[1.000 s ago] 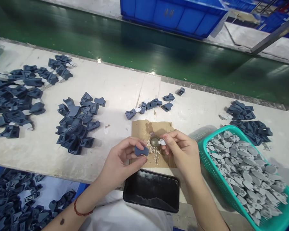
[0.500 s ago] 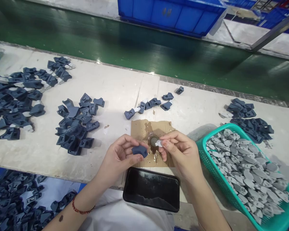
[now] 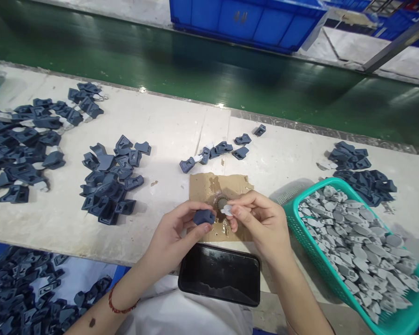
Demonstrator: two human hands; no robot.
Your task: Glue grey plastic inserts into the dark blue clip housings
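A dark blue plastic part (image 3: 203, 217) is pinched between the thumb and fingers of my left hand (image 3: 178, 232). Close to its right side, my right hand (image 3: 260, 221) grips a small light grey plastic piece (image 3: 226, 210), its narrow end pointing left toward the blue part. A small gap separates the two pieces. Below and behind them lies a sheet of brown cardboard (image 3: 202, 186), wet and shiny in places, with a small round dark dish or cap (image 3: 222, 203) partly covered by my right fingers.
A black phone (image 3: 219, 274) lies at the table's near edge. To the right, a green basket (image 3: 293, 218) holds many grey pieces. Blue parts form piles at left (image 3: 106, 195), far left (image 3: 28, 139) and right (image 3: 365, 186). A green belt (image 3: 153, 60) runs behind the table.
The blue part has turned a little in my left fingers and shifted slightly right. My right hand has moved the grey piece slightly left, bringing the two closer.
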